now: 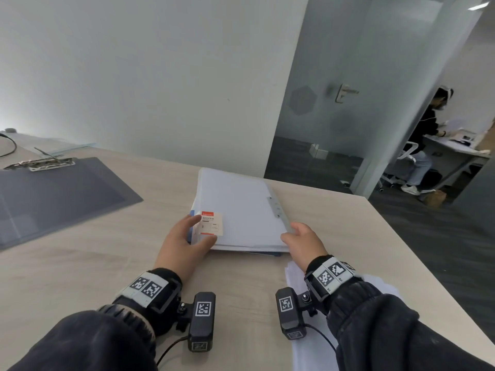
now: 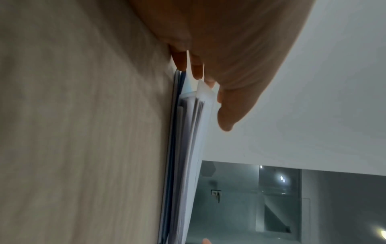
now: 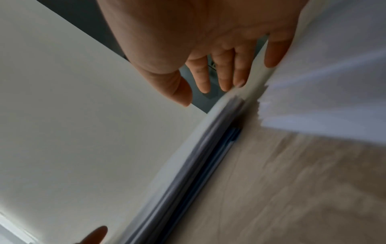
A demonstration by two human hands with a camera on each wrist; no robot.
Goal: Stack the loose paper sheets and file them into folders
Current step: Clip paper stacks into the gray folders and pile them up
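A stack of pale translucent folders [image 1: 241,210] with a red-and-white label [image 1: 211,223] lies in the middle of the wooden table [image 1: 107,263]; a blue one shows at the bottom. My left hand [image 1: 199,230] cups the stack's near-left corner, fingers along the left side and thumb along the near edge. In the left wrist view the left hand [image 2: 208,92] touches the layered edge of the folders [image 2: 183,148] with straight fingers. My right hand [image 1: 292,234] rests flat on the near-right corner, and the right wrist view shows the right hand [image 3: 219,85] with straight fingers. Loose white sheets [image 1: 305,344] lie under my right forearm.
A dark grey clipboard [image 1: 53,194] with a metal clip [image 1: 51,163] lies at the left, a black cable [image 1: 9,147] behind it. The table edge [image 1: 428,266] runs close on the right. Beyond a glass door [image 1: 334,103], a person [image 1: 426,135] sits at another desk.
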